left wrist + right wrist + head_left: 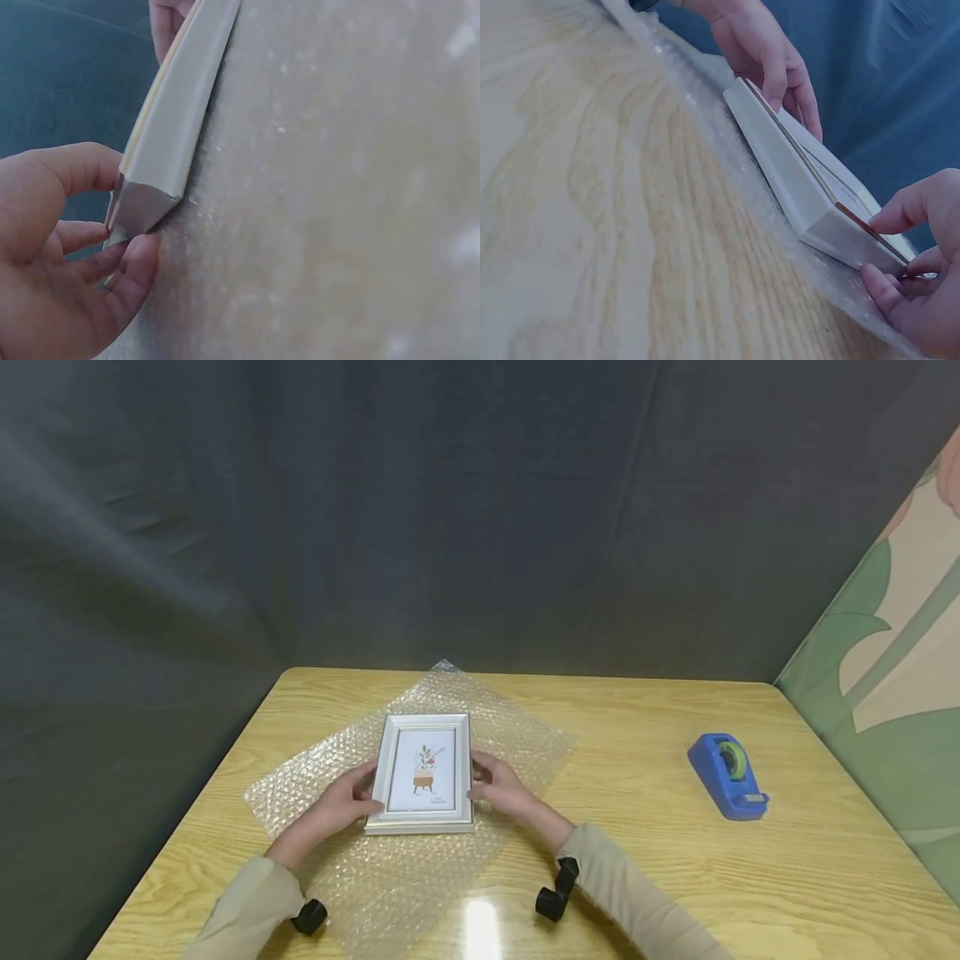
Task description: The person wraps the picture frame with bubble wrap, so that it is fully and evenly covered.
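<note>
A silver-white picture frame [424, 768] holding a print of a potted plant lies face up over a sheet of bubble wrap [397, 893]. My left hand [337, 802] grips its left side, thumb at the front rim. On the opposite side, my right hand [504, 787] pinches the edge. Seen from the left wrist, the frame's side wall [169, 112] stands close against the wrap, and fingertips reach its lower edge. In the right wrist view the frame [776, 154] touches or nearly touches the wrap; the fingers beneath its edge are partly hidden.
A blue tape dispenser [727, 777] with a green roll stands on the right of the wooden table [637, 860]. Behind the table hangs a dark curtain [480, 527]. A floral panel [892, 693] borders the right side. The wrap lies diagonally, one corner near the back edge.
</note>
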Motion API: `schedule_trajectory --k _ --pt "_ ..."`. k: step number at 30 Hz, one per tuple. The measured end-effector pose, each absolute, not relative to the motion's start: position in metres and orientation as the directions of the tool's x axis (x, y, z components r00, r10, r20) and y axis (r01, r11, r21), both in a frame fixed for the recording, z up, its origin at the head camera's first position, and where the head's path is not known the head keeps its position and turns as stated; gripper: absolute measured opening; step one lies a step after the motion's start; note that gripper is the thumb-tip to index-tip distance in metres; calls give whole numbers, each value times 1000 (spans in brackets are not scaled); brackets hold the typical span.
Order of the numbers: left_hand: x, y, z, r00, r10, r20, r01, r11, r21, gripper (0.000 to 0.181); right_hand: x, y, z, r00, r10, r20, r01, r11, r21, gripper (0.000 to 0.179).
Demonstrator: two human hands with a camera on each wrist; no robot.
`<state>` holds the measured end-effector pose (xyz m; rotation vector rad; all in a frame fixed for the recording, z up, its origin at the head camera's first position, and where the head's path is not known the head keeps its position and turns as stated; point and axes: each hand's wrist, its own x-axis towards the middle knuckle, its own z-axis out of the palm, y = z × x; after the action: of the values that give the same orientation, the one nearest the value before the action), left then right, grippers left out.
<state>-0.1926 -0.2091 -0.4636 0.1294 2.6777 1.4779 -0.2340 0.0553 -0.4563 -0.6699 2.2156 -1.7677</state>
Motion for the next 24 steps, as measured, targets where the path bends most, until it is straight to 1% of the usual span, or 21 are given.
schedule_trajectory --k 3,6,10,12,14,18,24 --pt "-191 -210 -464 -991 132 -15 61 553 831 70 -234 56 -460 -870 -478 119 -241 202 -949 62" --pt "-188 -213 -461 -990 140 -27 60 580 812 67 -236 59 -468 -859 -494 132 -277 233 -932 61" --pt "-180 -218 -456 -986 159 -55 57 622 781 69 -234 66 -474 -798 -584 149 -338 228 -913 65" --pt "-177 -220 -455 -981 181 -64 67 636 769 73 -233 68 -476 -766 -626 146 -344 207 -916 70" --pt "-176 -222 -456 -978 198 -65 79 639 765 76 -231 69 -477 -750 -646 145 -348 198 -916 73" --pt "-176 -222 -459 -975 211 -62 90 640 763 78 -229 69 -478 -750 -646 143 -346 200 -917 75" --pt "-176 -222 -461 -977 207 -56 91 637 765 77 -228 70 -477 -751 -642 151 -358 205 -911 82"
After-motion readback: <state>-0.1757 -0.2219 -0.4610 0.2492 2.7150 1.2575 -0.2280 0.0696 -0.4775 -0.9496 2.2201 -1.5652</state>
